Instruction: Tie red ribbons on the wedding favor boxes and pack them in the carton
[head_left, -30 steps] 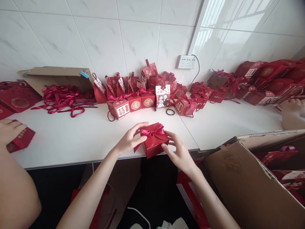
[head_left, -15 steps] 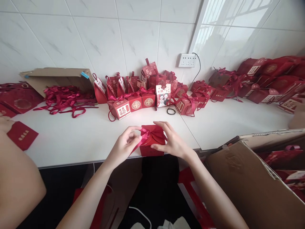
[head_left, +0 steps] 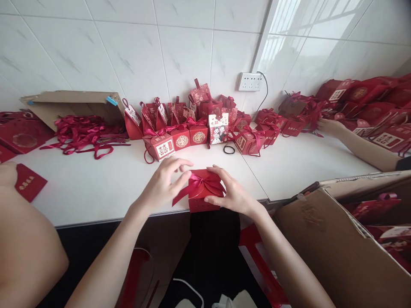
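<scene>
A small red gift box [head_left: 203, 200] with a dark red ribbon bow [head_left: 201, 183] on top stands at the near edge of the white table [head_left: 102, 184]. My right hand [head_left: 231, 191] grips the box's right side, thumb on its front and fingers over the top. My left hand [head_left: 164, 182] is on the box's left, its fingers pinching the ribbon's left loop. A ribbon tail hangs down to the left of the box.
Finished red boxes [head_left: 192, 128] cluster along the wall, loose ribbons [head_left: 83, 134] and a flat carton [head_left: 73, 105] lie at left. Another person's hand [head_left: 329, 127] reaches into red boxes at right; someone's arm [head_left: 22, 239] is at left. An open cardboard carton [head_left: 337, 239] stands at near right.
The box has been turned square to me and my hands have shifted on the bow. The person at right has reached out into the red boxes.
</scene>
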The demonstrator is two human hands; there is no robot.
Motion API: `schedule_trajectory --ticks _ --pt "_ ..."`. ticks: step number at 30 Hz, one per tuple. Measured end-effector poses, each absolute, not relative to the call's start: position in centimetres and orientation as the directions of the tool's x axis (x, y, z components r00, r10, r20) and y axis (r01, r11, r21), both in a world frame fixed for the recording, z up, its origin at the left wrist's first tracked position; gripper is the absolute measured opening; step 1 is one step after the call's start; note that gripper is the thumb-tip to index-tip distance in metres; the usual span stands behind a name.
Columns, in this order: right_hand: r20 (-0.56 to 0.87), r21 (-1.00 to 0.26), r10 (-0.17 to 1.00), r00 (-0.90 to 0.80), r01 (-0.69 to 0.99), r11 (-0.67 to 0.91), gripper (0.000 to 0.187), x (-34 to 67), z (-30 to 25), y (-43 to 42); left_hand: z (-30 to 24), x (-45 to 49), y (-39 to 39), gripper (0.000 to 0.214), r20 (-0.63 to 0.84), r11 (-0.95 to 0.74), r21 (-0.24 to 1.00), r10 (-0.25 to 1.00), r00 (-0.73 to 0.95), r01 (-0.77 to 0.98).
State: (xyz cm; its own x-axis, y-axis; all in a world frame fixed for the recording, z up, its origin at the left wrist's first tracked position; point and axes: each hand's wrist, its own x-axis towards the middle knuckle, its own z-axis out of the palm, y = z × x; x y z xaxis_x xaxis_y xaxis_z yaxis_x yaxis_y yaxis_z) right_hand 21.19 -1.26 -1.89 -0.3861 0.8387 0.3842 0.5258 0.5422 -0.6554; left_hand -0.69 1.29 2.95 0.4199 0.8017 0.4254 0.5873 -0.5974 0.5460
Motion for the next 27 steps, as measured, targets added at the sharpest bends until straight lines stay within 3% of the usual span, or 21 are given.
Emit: schedule_trajectory --ticks 2,5,8,10,13,18,27 --pt "0.421 -0.577 0.832 -0.362 0.601 0.553 0.070 20.9 -1.6 -1.9 2.9 -0.5 3.3 0.023 0.338 -0.599 0.611 0.789 0.514 0.518" --pt "0.564 -0.335 0.735 -0.375 0.710 0.620 0.063 19.2 -1.2 -3.5 2.5 -0.1 5.0 0.023 0.196 -0.571 0.670 0.753 0.628 0.475" --pt "0.641 -0.096 0.571 -0.512 0.685 0.723 0.048 16.4 -1.5 -4.7 2.1 0.1 5.4 0.024 0.167 -0.556 0.678 0.754 0.636 0.481" --pt "0.647 -0.020 0.537 -0.541 0.693 0.721 0.040 14.8 -2.0 -4.9 1.7 0.0 5.3 0.024 0.174 -0.549 0.666 0.772 0.611 0.505" --pt "0.673 0.005 0.550 -0.495 0.746 0.666 0.028 13.8 -2.8 -4.7 1.3 -0.1 5.2 0.024 0.203 -0.578 0.631 0.767 0.609 0.517" --pt "0.780 -0.071 0.479 -0.404 0.702 0.708 0.017 15.3 -3.5 -4.6 1.8 0.6 4.0 0.024 0.296 -0.614 0.598 0.767 0.570 0.515" --pt "0.894 -0.201 0.419 -0.160 0.692 0.694 0.024 17.6 -3.8 -6.1 1.3 1.9 2.2 0.015 0.298 -0.659 0.580 0.719 0.628 0.479"
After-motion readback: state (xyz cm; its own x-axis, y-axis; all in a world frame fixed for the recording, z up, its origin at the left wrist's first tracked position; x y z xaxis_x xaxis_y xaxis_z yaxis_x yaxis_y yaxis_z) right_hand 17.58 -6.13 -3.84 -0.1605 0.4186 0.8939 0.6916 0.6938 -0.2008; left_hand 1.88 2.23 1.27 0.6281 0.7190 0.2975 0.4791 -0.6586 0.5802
